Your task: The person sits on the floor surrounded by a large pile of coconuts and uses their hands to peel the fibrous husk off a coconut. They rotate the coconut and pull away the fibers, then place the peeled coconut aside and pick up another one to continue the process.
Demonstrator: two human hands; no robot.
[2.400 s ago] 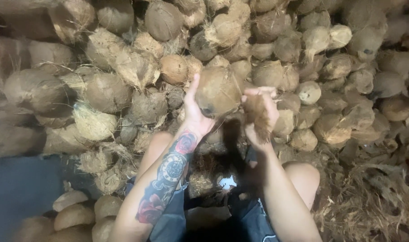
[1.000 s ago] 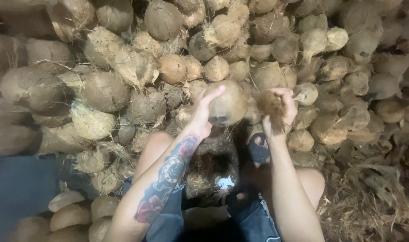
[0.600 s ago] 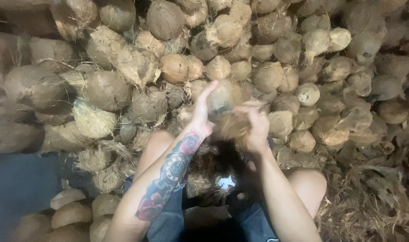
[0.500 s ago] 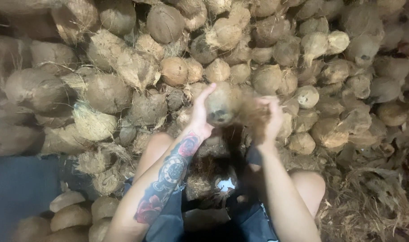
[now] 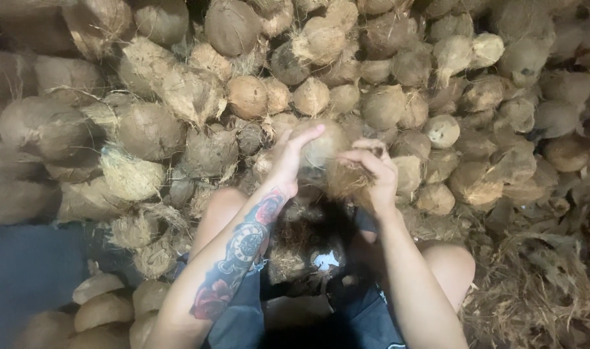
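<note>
Between the person's raised knees, a coconut [image 5: 320,145] was held up in front of a big heap of coconuts [image 5: 385,97] that filled the whole upper part of the view. The left hand [image 5: 288,158], at the end of a tattooed forearm, cupped the nut from its left side, with the fingers [image 5: 306,134] spread and curved over the top of the shell rather than closed tight. The right hand [image 5: 372,169] was on the nut's right side, its fingers curled shut on a tuft of brown husk fibre [image 5: 346,178] that hung from the lower right of the shell. Both hands were touching the nut, which sat well above the lap and just in front of the heap.

Below the hands, between the thighs, lay a dark clump of torn husk [image 5: 304,242], with a small pale patch at its lower edge; what that patch was could not be told. The person wore dark shorts [image 5: 243,320], and both bare knees pointed toward the heap.

To the right of the right leg, a loose mat of stripped fibre [image 5: 534,291] covered the ground. At the lower left, a few smooth, pale peeled nuts [image 5: 101,304] lay close together beside a flat dark surface [image 5: 30,271]. The nuts in the heap were mostly rough and hairy, some with ragged flaps of husk sticking out, and a rounder, smoother one [image 5: 246,97] sat just above and left of the hands.
</note>
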